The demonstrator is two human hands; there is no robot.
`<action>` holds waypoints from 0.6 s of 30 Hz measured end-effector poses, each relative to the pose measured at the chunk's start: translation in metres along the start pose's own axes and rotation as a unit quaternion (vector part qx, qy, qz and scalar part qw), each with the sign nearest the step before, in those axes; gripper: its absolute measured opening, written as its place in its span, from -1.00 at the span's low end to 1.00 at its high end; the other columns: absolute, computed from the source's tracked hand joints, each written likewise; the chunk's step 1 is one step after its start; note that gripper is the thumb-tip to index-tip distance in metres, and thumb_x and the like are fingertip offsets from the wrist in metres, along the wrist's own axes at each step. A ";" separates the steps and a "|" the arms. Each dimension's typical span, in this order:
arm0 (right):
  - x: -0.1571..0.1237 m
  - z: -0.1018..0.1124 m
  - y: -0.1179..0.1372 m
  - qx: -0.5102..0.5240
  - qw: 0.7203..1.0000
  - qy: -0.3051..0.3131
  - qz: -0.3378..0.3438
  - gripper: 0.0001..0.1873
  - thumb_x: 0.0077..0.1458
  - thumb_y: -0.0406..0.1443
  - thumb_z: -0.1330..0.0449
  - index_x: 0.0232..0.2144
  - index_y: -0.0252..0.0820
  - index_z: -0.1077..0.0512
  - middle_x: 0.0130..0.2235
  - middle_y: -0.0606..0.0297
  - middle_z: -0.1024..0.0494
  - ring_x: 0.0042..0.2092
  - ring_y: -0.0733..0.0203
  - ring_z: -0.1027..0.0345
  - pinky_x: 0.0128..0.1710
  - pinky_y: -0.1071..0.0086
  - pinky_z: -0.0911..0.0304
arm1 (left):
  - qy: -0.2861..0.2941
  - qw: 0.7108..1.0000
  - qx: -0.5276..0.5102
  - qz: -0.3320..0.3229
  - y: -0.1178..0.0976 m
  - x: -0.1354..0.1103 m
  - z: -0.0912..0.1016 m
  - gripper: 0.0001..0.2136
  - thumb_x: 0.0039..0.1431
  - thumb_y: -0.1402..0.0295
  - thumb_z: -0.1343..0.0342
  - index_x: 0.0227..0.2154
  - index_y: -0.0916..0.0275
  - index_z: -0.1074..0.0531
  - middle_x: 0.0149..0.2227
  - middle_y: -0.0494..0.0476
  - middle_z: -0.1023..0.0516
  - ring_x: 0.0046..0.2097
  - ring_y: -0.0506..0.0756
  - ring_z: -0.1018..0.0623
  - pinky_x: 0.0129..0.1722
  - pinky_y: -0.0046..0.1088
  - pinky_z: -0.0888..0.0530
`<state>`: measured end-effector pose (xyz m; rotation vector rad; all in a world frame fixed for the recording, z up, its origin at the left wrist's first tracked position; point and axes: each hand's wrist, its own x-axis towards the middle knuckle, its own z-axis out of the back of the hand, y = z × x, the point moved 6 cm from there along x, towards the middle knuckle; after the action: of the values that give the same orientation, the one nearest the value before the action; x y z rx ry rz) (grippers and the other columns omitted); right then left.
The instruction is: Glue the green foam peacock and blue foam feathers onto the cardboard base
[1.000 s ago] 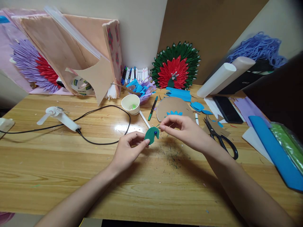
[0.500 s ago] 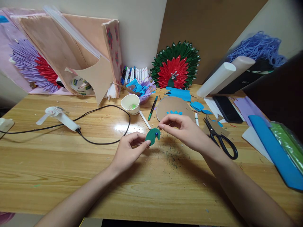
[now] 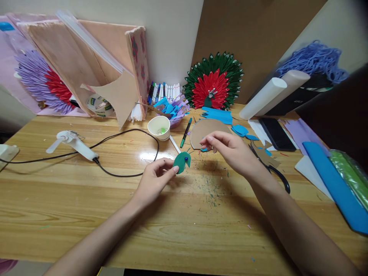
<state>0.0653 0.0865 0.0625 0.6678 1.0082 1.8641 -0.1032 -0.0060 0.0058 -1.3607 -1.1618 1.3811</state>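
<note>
A wood-grained table (image 3: 172, 234) runs beneath the fingers (image 3: 171, 173), dark flecks (image 3: 211, 191) strewn below them, a pale wall (image 3: 175, 38) well beyond. The left hand (image 3: 151, 180) pinches, between thumb and fingers, a green cutout (image 3: 178, 163) bearing a blue bead (image 3: 186, 158); the right hand (image 3: 230, 149) hangs beside it, fingers loosely curled, though whether they grip anything I cannot tell. Beyond the left fingers, a white cup (image 3: 154, 124) holds small bits (image 3: 162, 130), some green, and behind that a purple bowl (image 3: 176, 124) carries blue and purple scraps (image 3: 168, 109).
</note>
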 end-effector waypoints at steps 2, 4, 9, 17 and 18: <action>0.002 -0.004 -0.010 -0.073 0.997 0.023 -0.011 -0.79 0.13 -0.22 -0.05 -0.41 -0.18 -0.43 -0.35 0.26 -0.53 -0.31 0.21 -0.37 -0.34 0.34 -0.22 | 0.006 0.999 -0.017 0.033 0.002 0.003 0.003 -0.83 -0.01 0.28 -0.19 -0.44 0.30 -0.42 -0.49 0.02 -0.47 -0.44 -0.03 -0.47 -0.47 -0.58 -0.41; 0.003 -0.015 -0.021 -0.148 0.986 0.068 -0.018 -0.87 0.08 -0.28 -0.10 -0.42 -0.16 -0.44 -0.37 0.27 -0.53 -0.33 0.20 -0.37 -0.36 0.35 -0.19 | 0.015 0.998 -0.043 0.054 0.001 0.005 0.007 -0.80 0.00 0.26 -0.19 -0.43 0.30 -0.40 -0.46 0.06 -0.52 -0.40 0.00 -0.52 -0.45 -0.55 -0.44; 0.002 -0.047 -0.031 -0.200 0.970 0.136 0.037 -0.96 0.01 -0.33 -0.17 -0.44 -0.15 -0.44 -0.39 0.28 -0.51 -0.33 0.22 -0.34 -0.37 0.38 -0.16 | 0.015 0.994 -0.073 0.079 -0.002 0.010 0.015 -0.75 -0.01 0.23 -0.19 -0.40 0.30 -0.30 -0.31 0.22 -0.60 -0.29 0.10 -0.59 -0.34 -0.44 -0.49; 0.004 -0.061 -0.037 -0.157 0.981 0.104 0.049 -0.96 -0.03 -0.37 -0.22 -0.42 -0.20 -0.42 -0.39 0.27 -0.47 -0.31 0.24 -0.32 -0.33 0.39 -0.19 | -0.024 0.996 -0.055 0.067 0.004 0.013 0.020 -0.71 -0.13 0.23 -0.27 -0.49 0.32 -0.34 -0.45 0.11 -0.58 -0.39 0.05 -0.59 -0.35 -0.47 -0.50; 0.004 -0.062 -0.038 -0.152 0.981 0.106 0.050 -0.97 -0.02 -0.38 -0.21 -0.42 -0.20 -0.43 -0.39 0.27 -0.47 -0.32 0.24 -0.32 -0.33 0.39 -0.19 | -0.031 0.996 -0.052 0.065 0.004 0.013 0.021 -0.72 -0.13 0.24 -0.28 -0.49 0.32 -0.35 -0.47 0.10 -0.58 -0.40 0.04 -0.59 -0.34 -0.47 -0.50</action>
<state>0.0330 0.0778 -0.0015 0.3502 0.8070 2.1554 -0.1249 0.0048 -0.0012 -1.4995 -1.2194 1.4805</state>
